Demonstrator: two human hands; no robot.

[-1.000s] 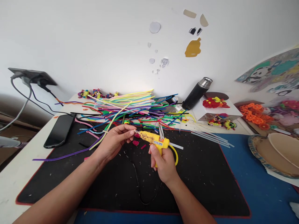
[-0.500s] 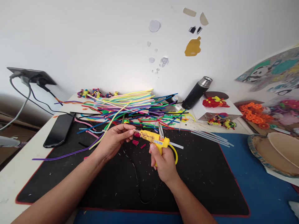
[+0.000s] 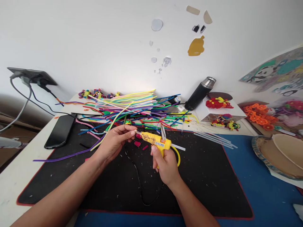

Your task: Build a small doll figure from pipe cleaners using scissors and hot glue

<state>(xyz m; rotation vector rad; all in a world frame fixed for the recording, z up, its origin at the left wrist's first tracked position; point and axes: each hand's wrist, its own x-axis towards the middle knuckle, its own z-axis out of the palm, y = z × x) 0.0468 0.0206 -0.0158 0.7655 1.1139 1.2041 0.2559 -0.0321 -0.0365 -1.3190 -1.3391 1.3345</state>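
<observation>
My right hand (image 3: 165,164) is wrapped round the handle of a yellow hot glue gun (image 3: 153,140), with a pale glue stick (image 3: 178,147) poking out of its back end. The gun's nozzle points left at the fingertips of my left hand (image 3: 120,137). Thumb and forefinger there are pinched together on something too small to make out, right at the nozzle tip. Small pink-red pieces (image 3: 137,144) lie on the black mat (image 3: 194,186) below the gun. Behind the gun, scissors (image 3: 163,131) show partly.
A heap of coloured pipe cleaners (image 3: 127,105) spreads along the wall. On the left are a phone (image 3: 60,131) and a power strip (image 3: 33,75) with cables. A black thermos (image 3: 200,93), spare glue sticks (image 3: 214,140), a white box (image 3: 219,112) and a round tray (image 3: 262,157) stand right.
Both hands and the glue gun stay almost in place. The left fingertips shift very slightly at the nozzle, and the whole view tilts a touch.
</observation>
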